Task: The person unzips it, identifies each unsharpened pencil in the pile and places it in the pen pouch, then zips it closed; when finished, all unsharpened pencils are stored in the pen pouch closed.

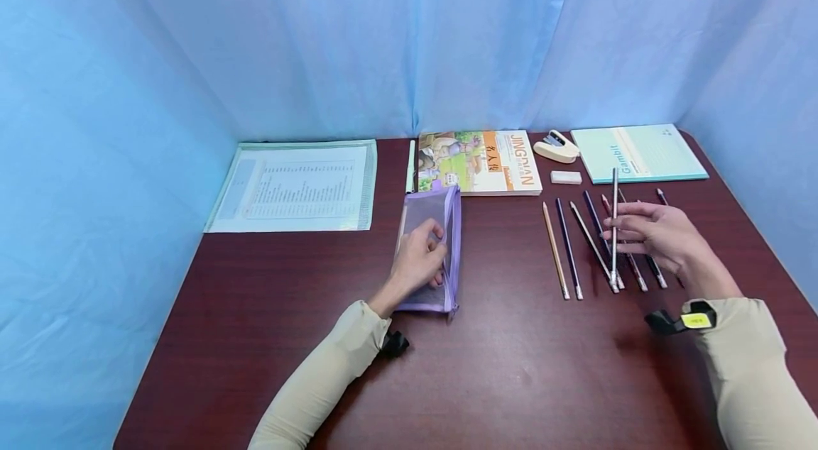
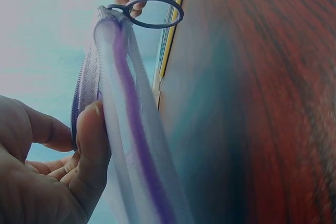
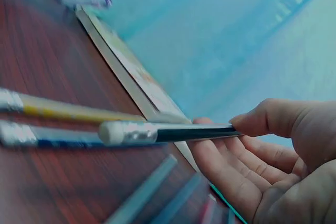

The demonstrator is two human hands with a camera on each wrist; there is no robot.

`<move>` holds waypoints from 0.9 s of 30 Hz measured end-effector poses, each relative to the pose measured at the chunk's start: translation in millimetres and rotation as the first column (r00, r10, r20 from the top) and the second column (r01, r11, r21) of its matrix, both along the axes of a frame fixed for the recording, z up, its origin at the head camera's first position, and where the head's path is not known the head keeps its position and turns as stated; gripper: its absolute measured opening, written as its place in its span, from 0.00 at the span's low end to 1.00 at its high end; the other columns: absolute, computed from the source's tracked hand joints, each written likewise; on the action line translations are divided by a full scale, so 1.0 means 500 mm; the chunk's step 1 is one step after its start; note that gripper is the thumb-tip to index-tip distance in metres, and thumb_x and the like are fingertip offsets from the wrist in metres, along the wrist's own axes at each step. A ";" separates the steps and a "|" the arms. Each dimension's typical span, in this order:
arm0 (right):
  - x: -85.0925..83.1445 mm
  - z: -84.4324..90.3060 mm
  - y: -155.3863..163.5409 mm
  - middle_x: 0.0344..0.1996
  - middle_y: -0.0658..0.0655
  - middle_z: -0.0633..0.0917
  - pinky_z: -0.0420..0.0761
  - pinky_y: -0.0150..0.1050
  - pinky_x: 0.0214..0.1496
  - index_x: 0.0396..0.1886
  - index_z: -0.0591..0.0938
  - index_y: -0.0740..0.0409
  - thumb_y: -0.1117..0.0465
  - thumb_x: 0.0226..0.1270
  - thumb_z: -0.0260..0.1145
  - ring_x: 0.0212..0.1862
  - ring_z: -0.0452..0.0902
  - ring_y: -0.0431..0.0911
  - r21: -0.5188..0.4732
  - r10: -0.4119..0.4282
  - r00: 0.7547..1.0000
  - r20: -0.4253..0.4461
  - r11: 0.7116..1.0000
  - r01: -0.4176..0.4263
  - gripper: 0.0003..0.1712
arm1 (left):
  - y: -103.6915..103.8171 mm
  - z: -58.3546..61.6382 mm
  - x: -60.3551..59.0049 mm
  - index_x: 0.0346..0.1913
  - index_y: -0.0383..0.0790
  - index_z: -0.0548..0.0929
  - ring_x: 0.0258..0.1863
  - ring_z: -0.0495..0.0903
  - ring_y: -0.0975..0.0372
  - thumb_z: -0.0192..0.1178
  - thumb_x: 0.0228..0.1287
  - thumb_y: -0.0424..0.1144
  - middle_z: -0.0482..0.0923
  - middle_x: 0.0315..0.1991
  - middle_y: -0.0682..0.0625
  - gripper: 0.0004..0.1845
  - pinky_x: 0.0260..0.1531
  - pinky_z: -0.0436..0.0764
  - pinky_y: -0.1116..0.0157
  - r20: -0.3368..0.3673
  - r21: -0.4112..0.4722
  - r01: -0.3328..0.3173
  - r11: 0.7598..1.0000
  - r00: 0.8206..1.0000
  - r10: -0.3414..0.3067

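My left hand (image 1: 418,256) grips a purple mesh zip pouch (image 1: 437,223) lying on the dark red table (image 1: 511,365). In the left wrist view my thumb (image 2: 92,145) presses the pouch's edge (image 2: 134,129), with the zip's ring pull (image 2: 155,11) beyond. My right hand (image 1: 652,233) pinches one dark pencil (image 1: 615,223) between thumb and fingers, lifted just above a row of several pencils (image 1: 569,248). The right wrist view shows that pencil (image 3: 168,132) with its eraser end pointing left, and two other pencils (image 3: 58,109) flat on the table.
A picture book (image 1: 479,160) lies behind the pouch. A stapler (image 1: 556,146), a white eraser (image 1: 566,177) and a teal notebook (image 1: 639,152) sit at the back right. A clear document sleeve (image 1: 294,184) lies at the back left. Blue curtains enclose the table.
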State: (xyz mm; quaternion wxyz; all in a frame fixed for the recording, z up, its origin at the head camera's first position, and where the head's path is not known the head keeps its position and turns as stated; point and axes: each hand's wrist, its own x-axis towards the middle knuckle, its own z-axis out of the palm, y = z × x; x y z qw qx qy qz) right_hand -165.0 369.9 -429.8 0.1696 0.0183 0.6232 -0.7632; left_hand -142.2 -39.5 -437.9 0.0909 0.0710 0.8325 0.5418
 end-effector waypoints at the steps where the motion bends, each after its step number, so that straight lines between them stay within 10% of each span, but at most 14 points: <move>1: 0.000 -0.001 -0.013 0.35 0.52 0.91 0.93 0.39 0.34 0.44 0.80 0.54 0.75 0.74 0.52 0.37 0.91 0.45 -0.020 0.014 1.000 0.004 1.000 -0.014 0.14 | 0.000 0.000 0.000 0.45 0.34 0.75 0.05 0.74 0.65 0.50 0.64 0.28 0.82 0.20 0.40 0.08 0.09 0.85 0.56 0.002 0.002 0.000 1.000 1.000 0.000; 27: 0.000 -0.046 -0.361 0.35 0.51 0.90 0.92 0.37 0.38 0.58 0.67 0.69 0.71 0.73 0.53 0.36 0.88 0.42 0.005 0.290 0.943 0.161 0.955 -0.295 0.16 | 0.003 0.001 0.001 0.44 0.34 0.75 0.05 0.75 0.65 0.50 0.64 0.28 0.83 0.20 0.39 0.08 0.08 0.84 0.59 -0.003 -0.005 -0.008 1.000 1.000 0.008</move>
